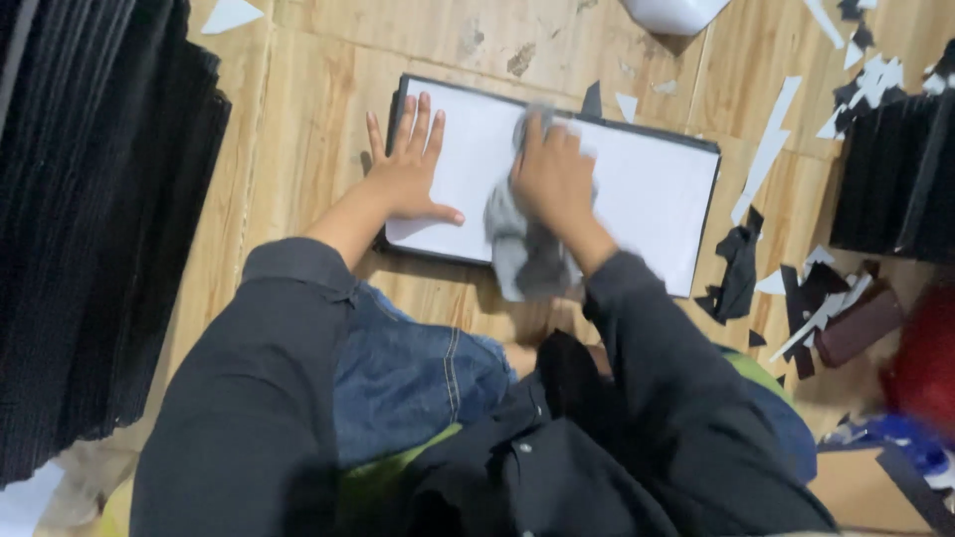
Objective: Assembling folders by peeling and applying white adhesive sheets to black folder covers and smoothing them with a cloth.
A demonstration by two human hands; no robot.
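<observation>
Pressing a crumpled grey cloth [522, 249] on the black-edged white board [647, 189], right hand [552, 179] fingers gripping, left hand [408, 169] fingers splayed flat.

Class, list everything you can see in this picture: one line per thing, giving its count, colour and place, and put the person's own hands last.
board: one, white with a black edge, flat on the floor in the middle
cloth: one, grey, on the board under the right hand
floor: wood-pattern, light brown, under everything
black stacks: two, ribbed, one at the left edge, one at the upper right
scraps: many, black and white, scattered to the right of the board
white thing: one, top edge, cut off
red thing: one, blurred, right edge
left hand: flat on the board's left part, fingers spread
right hand: pressing the cloth on the board, blurred
</observation>
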